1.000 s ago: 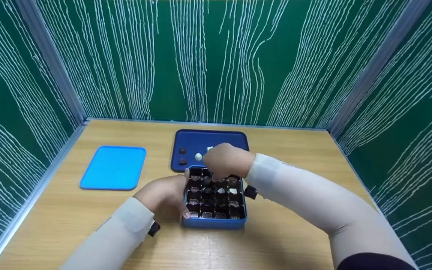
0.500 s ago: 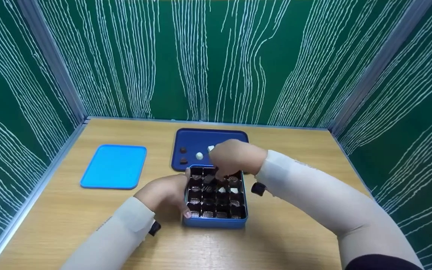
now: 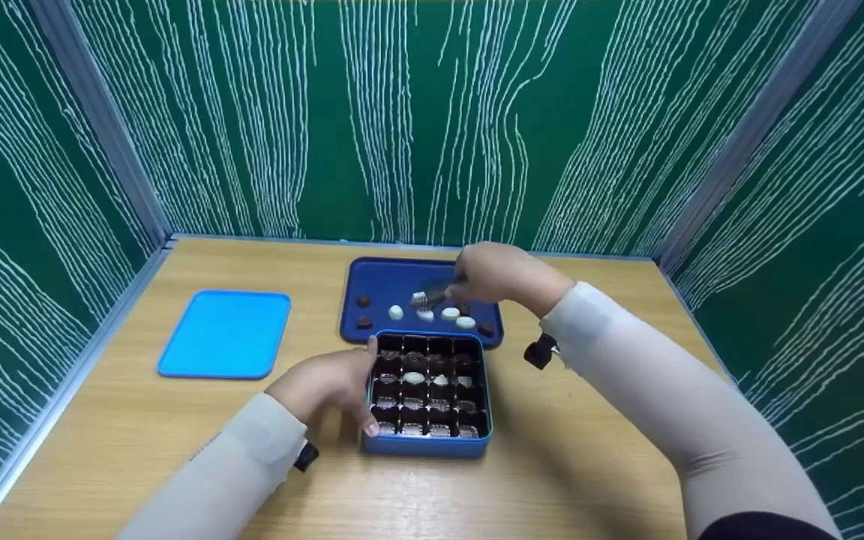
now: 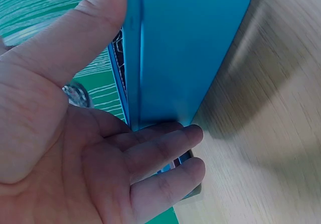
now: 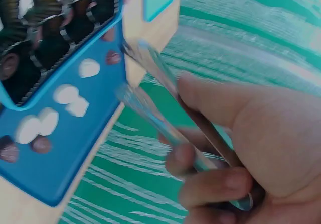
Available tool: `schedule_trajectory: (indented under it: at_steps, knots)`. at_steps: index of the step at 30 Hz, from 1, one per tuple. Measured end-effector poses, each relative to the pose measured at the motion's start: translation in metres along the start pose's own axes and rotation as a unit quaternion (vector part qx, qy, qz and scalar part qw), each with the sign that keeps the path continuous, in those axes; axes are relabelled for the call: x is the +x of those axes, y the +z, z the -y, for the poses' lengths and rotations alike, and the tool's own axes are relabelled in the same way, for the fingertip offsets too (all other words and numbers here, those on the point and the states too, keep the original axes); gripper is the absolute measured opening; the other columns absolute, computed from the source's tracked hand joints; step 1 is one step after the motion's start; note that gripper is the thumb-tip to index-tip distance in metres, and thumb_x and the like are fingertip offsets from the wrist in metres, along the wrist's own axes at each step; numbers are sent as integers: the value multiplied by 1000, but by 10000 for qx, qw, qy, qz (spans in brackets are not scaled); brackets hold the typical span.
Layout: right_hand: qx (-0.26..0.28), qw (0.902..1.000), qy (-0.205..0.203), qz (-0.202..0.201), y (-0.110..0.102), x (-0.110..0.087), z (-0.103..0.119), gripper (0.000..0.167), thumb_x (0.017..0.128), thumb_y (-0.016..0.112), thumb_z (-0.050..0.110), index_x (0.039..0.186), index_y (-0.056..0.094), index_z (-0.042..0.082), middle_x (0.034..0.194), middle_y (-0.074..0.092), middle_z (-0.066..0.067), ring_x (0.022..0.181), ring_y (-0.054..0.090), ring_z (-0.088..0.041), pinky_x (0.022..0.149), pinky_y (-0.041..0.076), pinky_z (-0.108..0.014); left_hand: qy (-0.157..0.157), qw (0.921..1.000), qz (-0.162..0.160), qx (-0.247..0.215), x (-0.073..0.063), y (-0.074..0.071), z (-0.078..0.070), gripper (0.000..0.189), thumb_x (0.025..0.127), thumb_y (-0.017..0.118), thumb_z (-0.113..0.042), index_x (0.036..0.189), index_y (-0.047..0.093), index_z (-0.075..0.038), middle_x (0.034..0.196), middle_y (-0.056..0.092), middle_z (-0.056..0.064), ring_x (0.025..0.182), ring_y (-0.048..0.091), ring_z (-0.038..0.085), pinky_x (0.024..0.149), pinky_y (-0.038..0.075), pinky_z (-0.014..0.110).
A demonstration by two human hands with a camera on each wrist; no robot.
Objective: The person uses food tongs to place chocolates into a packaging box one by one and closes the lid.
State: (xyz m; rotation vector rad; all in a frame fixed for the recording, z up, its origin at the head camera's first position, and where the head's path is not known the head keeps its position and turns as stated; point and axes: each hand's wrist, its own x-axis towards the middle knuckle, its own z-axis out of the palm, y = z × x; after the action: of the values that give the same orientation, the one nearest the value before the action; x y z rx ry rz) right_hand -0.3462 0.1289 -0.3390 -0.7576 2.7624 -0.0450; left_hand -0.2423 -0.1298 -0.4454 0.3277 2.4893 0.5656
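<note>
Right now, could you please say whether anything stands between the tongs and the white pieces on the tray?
Nothing visible; the right wrist view shows open space between the tongs and the white pieces.

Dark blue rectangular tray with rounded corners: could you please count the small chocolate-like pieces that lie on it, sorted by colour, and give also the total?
Small white chocolate-like pieces: 5
Small dark brown chocolate-like pieces: 4
Total on the dark blue rectangular tray: 9
</note>
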Motion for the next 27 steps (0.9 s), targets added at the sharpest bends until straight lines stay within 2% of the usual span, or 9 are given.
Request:
schedule_trajectory:
  at_steps: [4, 8, 16, 23, 27]
  knots:
    - [457, 9958, 748, -262, 21, 21, -11, 43, 113, 71, 42, 81, 66, 13, 70, 51, 4, 58, 48, -13, 56, 42, -28, -44, 10000, 9, 74, -1, -2, -1, 164, 69, 109, -38, 181, -6, -4, 184, 35, 23, 166, 45, 42, 140, 36, 57]
    - [875, 9889, 1120, -432, 42, 40, -15, 36, 112, 72, 41, 90, 68, 13, 79, 62, 0, 65, 58, -16, 61, 52, -31, -58, 9999, -8, 120, -3, -2, -2, 163, 68, 110, -38, 181, -3, -2, 183, 38, 23, 165, 46, 41, 139, 38, 57]
    - [1437, 9805, 1172, -649, 65, 62, -15, 26, 107, 79, 30, 102, 81, 5, 82, 70, -1, 68, 65, -18, 64, 58, -33, 8, 10000, -67, 6, -2, -1, -3, 165, 65, 111, -36, 181, -2, -1, 183, 38, 22, 166, 46, 40, 139, 38, 57]
    - [1307, 9806, 1274, -715, 69, 67, -11, 18, 105, 81, 28, 104, 78, 11, 96, 77, -4, 81, 72, -22, 74, 63, -38, -83, 9999, -14, -60, -1, -1, -2, 167, 65, 110, -36, 182, -6, -6, 184, 36, 21, 168, 43, 41, 140, 35, 58]
    - [1330, 9798, 1287, -754, 69, 66, -12, 14, 104, 81, 25, 106, 77, 11, 99, 78, -5, 84, 73, -24, 74, 63, -39, -79, 9999, 1, -97, 0, -1, -2, 166, 66, 110, -35, 182, -6, -7, 185, 35, 20, 168, 42, 40, 141, 34, 58]
